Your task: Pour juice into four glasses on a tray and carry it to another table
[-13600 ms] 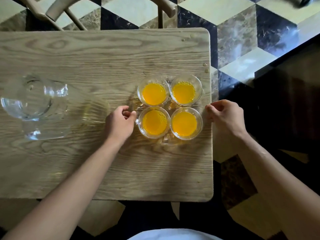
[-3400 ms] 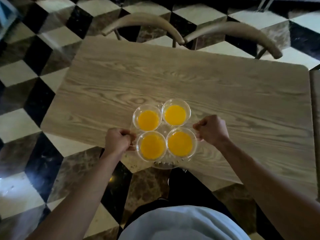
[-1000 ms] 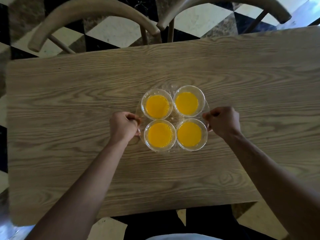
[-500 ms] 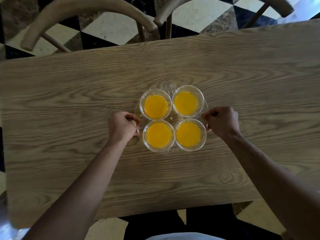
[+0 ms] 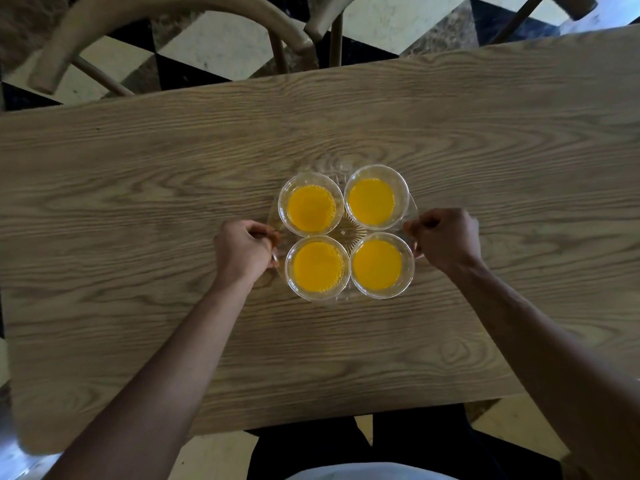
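Several clear glasses of orange juice (image 5: 317,265) stand in a square on a clear cut-glass tray (image 5: 346,233) over the middle of a wooden table (image 5: 138,209). My left hand (image 5: 244,249) grips the tray's left edge with curled fingers. My right hand (image 5: 445,239) grips its right edge the same way. I cannot tell whether the tray rests on the table or hovers just above it. The tray is mostly hidden under the glasses.
Two curved wooden chair backs, one at the left (image 5: 166,15) and one at the right (image 5: 325,19), stand at the table's far edge. A black, white and brown tiled floor (image 5: 221,46) shows beyond. The table's near edge (image 5: 242,427) lies close to my body.
Since 3.4 s ago the tray has gone from the table's near edge to its middle. Over the last second it and both hands have barely shifted.
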Available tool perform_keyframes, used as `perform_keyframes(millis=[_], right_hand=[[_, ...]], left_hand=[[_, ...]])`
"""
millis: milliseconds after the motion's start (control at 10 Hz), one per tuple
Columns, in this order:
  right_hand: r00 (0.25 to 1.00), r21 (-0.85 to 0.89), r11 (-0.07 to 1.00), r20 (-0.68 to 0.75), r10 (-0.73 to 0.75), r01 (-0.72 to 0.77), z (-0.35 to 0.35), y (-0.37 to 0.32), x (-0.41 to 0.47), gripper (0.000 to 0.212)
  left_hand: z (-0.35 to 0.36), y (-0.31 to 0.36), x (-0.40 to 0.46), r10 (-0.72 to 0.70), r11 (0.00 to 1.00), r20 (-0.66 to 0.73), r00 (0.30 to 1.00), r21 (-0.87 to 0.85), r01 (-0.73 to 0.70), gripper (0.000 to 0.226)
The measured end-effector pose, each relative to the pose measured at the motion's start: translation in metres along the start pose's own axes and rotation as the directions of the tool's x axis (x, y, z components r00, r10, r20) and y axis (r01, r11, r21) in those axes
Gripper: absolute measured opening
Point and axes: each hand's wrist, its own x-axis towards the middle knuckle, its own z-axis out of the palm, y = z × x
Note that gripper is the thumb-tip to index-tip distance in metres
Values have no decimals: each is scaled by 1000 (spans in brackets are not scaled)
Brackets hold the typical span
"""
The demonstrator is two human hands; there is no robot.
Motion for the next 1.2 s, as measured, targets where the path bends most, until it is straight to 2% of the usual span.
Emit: perform_keyframes(millis=[400, 600, 800, 1000, 1100, 1200], right_hand=[[1000, 15, 1000, -18, -1, 1, 2, 0, -3, 21], [999, 9, 1000, -32, -6, 7, 3, 4, -2, 17], [999, -40, 999, -32, -7, 6, 2, 5, -4, 23], [997, -58, 998, -73, -20, 16, -2, 8, -2, 18], [999, -45, 999, -35, -28, 27, -12, 15, -3, 41], [998, -71, 996, 29, -53, 55, -15, 17, -8, 38]], left_hand=[[0, 2, -2, -3, 1000, -5, 1000, -5, 3, 30], [-3, 1, 1, 15, 1000, 35, 999, -18, -14, 17], [-6, -3, -1, 81, 997, 69, 994, 3, -81, 17], [-13, -4, -7, 125, 992, 41, 991, 1, -125, 20], [-18, 0, -8, 129, 991, 6, 992, 25, -130, 18], [-21, 0, -11, 130, 991, 8, 991, 20, -130, 17]])
